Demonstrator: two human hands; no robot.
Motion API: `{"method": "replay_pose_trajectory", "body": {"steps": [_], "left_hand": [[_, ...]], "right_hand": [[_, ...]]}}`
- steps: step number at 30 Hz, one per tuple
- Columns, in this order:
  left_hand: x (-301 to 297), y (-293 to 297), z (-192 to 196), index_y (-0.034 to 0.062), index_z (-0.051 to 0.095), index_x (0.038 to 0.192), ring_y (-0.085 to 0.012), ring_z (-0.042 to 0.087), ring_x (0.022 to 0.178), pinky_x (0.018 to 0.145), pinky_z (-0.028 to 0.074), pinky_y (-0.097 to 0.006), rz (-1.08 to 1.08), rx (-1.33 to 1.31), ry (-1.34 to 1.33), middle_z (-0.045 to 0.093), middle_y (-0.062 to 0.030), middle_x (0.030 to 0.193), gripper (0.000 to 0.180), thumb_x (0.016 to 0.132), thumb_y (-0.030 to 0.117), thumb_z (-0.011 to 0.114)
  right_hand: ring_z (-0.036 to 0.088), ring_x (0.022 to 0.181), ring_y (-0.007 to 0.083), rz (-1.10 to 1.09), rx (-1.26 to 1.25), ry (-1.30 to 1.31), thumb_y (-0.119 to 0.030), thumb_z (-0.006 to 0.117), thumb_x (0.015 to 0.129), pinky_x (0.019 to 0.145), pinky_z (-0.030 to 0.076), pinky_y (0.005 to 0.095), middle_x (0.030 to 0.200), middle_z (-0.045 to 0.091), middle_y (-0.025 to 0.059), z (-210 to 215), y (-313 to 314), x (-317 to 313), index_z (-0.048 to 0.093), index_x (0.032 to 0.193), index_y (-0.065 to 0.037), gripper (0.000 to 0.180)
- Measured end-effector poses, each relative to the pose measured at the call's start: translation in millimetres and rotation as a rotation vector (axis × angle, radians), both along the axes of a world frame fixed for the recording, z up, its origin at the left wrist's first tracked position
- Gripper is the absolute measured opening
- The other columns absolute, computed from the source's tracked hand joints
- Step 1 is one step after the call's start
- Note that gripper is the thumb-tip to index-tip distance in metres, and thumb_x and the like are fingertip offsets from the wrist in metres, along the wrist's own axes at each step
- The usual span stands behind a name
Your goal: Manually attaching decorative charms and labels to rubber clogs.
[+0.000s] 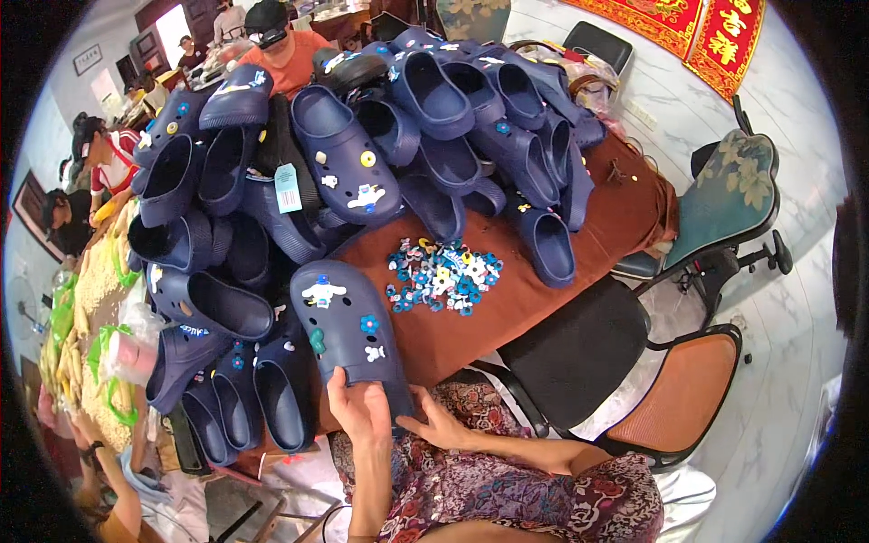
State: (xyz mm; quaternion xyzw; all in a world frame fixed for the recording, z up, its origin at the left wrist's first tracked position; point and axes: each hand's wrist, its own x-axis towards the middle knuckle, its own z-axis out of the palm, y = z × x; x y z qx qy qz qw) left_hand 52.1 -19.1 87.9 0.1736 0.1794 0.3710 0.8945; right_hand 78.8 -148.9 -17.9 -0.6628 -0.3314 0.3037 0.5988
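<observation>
Room: pale walls and a marble-patterned floor (787,299); at upper right, red banners (665,16) with gold characters, cut off by the picture's rim; at upper left, a framed sign (88,60) with dark characters. Table (453,348): covered in brown cloth. On it, one heap of navy clogs (434,95), many decorated; from the heap hangs one pale blue tag (288,188) bearing a barcode, its fine print too small to read. One loose pile of charms (444,279), blue, white and yellow, including a piece shaped as lettering, lying right of the held clog. Held clog (342,330): one, navy, at the table's near edge, toe pointing away from the wearer; fitted with a white-and-blue figure, a blue flower, a green piece and a small white figure. Left hand (365,412): fingers closed around the heel end, partly hidden. Right hand (441,425): fingers narrow, against the heel's right side. Seating: one chair (692,389) with orange back, at right. Persons: one in an orange top (294,63), beyond the heap.
</observation>
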Motion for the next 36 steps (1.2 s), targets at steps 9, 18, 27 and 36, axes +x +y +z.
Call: {"method": "replay_pose_trajectory", "body": {"steps": [9,18,27,36], "left_hand": [[16.2,-23.0,6.5,0.0006,0.042,0.133,-0.0253,0.049,0.122,0.106,0.036,-0.043,-0.036,0.044,-0.081,0.051,-0.0116,0.133,0.047,0.093,0.021,0.054],[5.7,-58.6,8.9,-0.0056,0.045,0.131,-0.0297,0.057,0.116,0.101,0.046,-0.040,-0.262,0.504,0.113,0.054,-0.0210,0.128,0.037,0.095,0.005,0.051],[22.1,-23.7,-69.1,-0.0049,0.061,0.111,-0.0172,0.062,0.101,0.091,0.050,-0.031,-0.095,0.911,0.394,0.064,-0.0107,0.110,0.020,0.095,0.001,0.051],[18.5,-19.0,-103.7,-0.0037,0.061,0.112,-0.0144,0.062,0.098,0.085,0.050,-0.027,-0.114,0.980,0.508,0.065,-0.0079,0.106,0.021,0.096,0.003,0.051]], "right_hand": [[0.054,0.097,0.0225,-0.258,0.130,-0.004,-0.021,0.055,0.095,0.087,0.044,0.0365,0.105,0.056,0.0171,-9.4,-12.3,-12.5,0.042,0.125,0.003,0.041],[0.047,0.110,0.0217,-0.598,0.266,0.053,-0.013,0.040,0.095,0.098,0.037,0.0336,0.126,0.051,0.0153,1.1,-26.6,27.9,0.032,0.140,0.005,0.049],[0.044,0.122,0.0262,-1.260,0.391,0.133,-0.039,0.047,0.099,0.104,0.035,0.0366,0.140,0.039,0.0184,0.8,-97.0,167.3,0.021,0.147,0.002,0.068],[0.057,0.062,0.0203,-1.547,0.146,-0.126,-0.035,0.048,0.094,0.048,0.047,0.0297,0.095,0.059,0.0173,-35.6,-221.9,295.7,0.042,0.121,0.004,0.048]]}}
